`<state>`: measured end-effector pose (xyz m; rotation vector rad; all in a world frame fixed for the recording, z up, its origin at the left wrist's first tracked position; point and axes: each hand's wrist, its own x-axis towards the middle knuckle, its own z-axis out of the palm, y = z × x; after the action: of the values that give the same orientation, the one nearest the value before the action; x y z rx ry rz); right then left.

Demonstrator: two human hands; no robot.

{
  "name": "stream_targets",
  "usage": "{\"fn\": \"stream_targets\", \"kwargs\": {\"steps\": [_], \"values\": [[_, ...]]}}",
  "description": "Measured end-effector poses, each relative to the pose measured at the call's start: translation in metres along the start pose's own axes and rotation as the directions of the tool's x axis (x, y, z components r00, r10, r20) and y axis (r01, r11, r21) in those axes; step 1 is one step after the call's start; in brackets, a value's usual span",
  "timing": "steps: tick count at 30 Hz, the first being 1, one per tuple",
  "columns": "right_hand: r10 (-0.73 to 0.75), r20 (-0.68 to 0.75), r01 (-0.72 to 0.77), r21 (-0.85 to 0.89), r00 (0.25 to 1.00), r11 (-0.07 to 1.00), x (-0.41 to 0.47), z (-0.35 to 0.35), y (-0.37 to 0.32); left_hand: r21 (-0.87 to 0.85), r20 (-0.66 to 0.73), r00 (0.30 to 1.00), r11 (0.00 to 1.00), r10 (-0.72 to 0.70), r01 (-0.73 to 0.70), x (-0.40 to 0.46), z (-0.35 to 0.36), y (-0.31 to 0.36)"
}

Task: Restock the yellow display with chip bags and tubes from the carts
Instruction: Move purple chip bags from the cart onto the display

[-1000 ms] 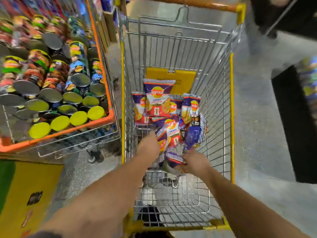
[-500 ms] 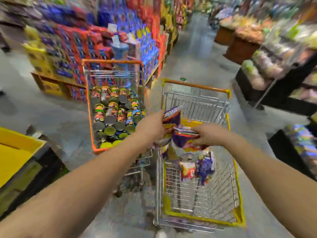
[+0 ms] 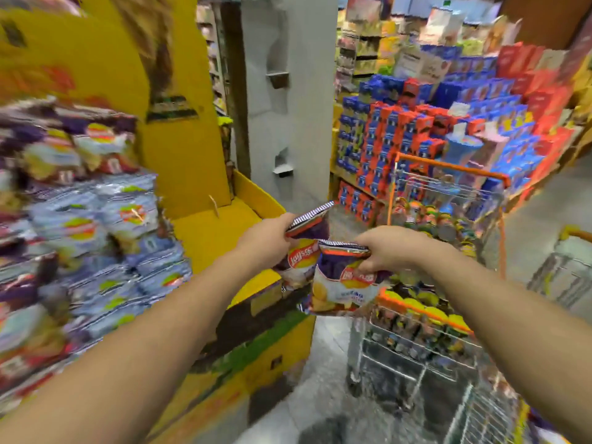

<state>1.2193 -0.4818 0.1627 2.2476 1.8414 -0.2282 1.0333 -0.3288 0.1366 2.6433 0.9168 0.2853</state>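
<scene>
Since a sec ago both hands have lifted out of the wire cart w/ a bag each and swung over toward the yellow display; the view has turned w/ them. Left hand point(image 3: 267, 241) has its fingers curled round the top seam of a chip bag point(image 3: 302, 248); right hand point(image 3: 382, 251) pinches the crimped top of a second chip bag point(image 3: 344, 283), fingers bunched tight. Both bags hang from those seams, long axis roughly vertical, tops up by the knuckles, printed fronts toward the camera, the left one tilted up-right. The two overlap just between the hands. Beyond the left fingers lies the bare floor of the yellow display point(image 3: 221, 232); further left, stacked bags point(image 3: 96, 225), blurred. Past the right hand stands the orange cart point(image 3: 448, 174) of tubes. Risks, prob: a seam-only grip slipping mid-swing, a bag catching the display's front lip, or landing skewed and toppling the stack.
</scene>
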Motion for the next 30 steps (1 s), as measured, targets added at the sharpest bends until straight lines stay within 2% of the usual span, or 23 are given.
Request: {"fn": "stream_targets", "kwargs": {"steps": [5, 10, 12, 15, 21, 24, 30], "values": [[-0.232, -0.044, 0.232, -0.004, 0.972, 0.973, 0.100, -0.020, -0.069, 0.028, -0.047, 0.978, 0.979, -0.202, 0.204, -0.018, -0.036, -0.103], [-0.365, -0.034, 0.365, 0.009, 0.930, 0.931, 0.192, -0.046, -0.120, 0.042, -0.067, 0.935, 0.936, -0.347, 0.350, -0.017, -0.080, -0.184], [-0.408, -0.023, 0.409, 0.029, 0.913, 0.912, 0.234, -0.058, -0.136, 0.082, -0.077, 0.908, 0.906, -0.411, 0.416, -0.011, -0.098, -0.217], [-0.482, -0.049, 0.480, -0.043, 0.875, 0.876, 0.294, -0.077, -0.162, 0.117, -0.073, 0.851, 0.843, -0.520, 0.525, -0.001, -0.123, -0.267], [-0.610, -0.129, 0.589, -0.164, 0.782, 0.791, 0.390, -0.087, -0.218, 0.149, -0.014, 0.768, 0.758, -0.640, 0.635, 0.012, -0.152, -0.347], [-0.664, -0.102, 0.640, -0.193, 0.741, 0.744, 0.428, -0.083, -0.250, 0.188, 0.030, 0.711, 0.702, -0.703, 0.687, 0.017, -0.152, -0.383], [-0.752, -0.022, 0.728, -0.235, 0.658, 0.644, 0.466, -0.064, -0.306, 0.211, 0.130, 0.639, 0.651, -0.758, 0.729, 0.020, -0.138, -0.436]]}}
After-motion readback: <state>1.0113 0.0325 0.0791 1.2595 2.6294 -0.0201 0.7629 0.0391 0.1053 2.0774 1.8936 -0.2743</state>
